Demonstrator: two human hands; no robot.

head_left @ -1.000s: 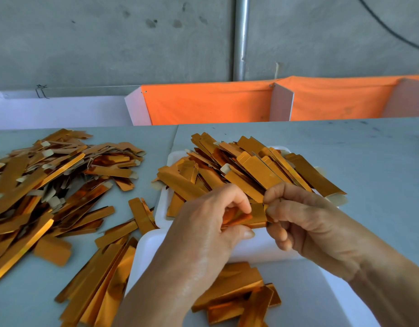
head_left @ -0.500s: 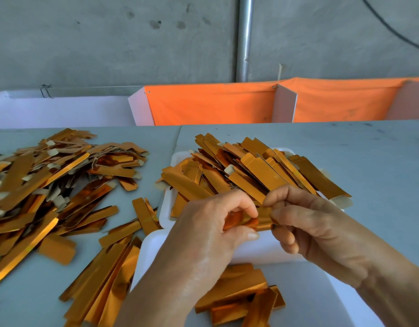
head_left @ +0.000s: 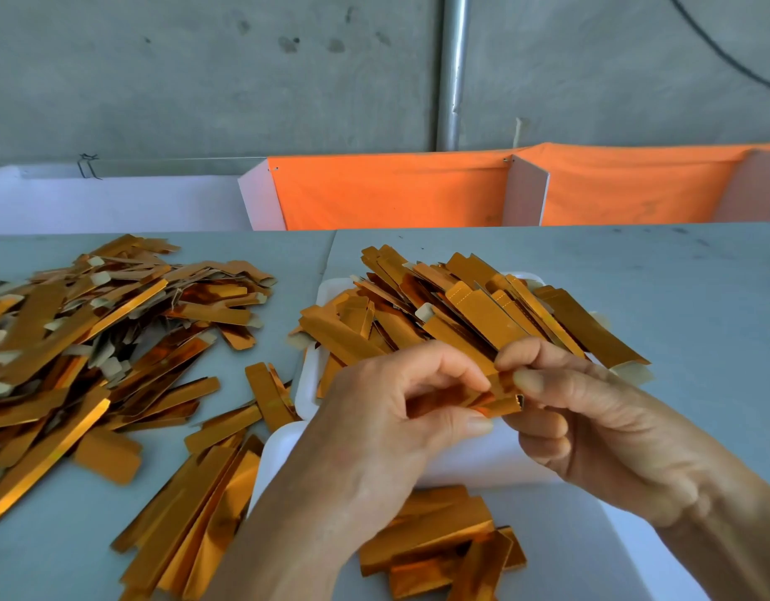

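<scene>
Both grips, left hand [head_left: 374, 431] and right hand [head_left: 600, 431], pinch one strip [head_left: 502, 407]; we judge few done at 6 o'clock, heap [head_left: 474, 305] at 12 left.

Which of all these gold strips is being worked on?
The strip pinched between the left hand and right hand, above the white tray; the others lie loose in piles.

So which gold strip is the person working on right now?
Find the white tray heaped with gold strips in the middle of the grey table. Just in front of it, the left hand and right hand pinch one strip between them. Only this one is lifted up, not lying in a heap.
</scene>
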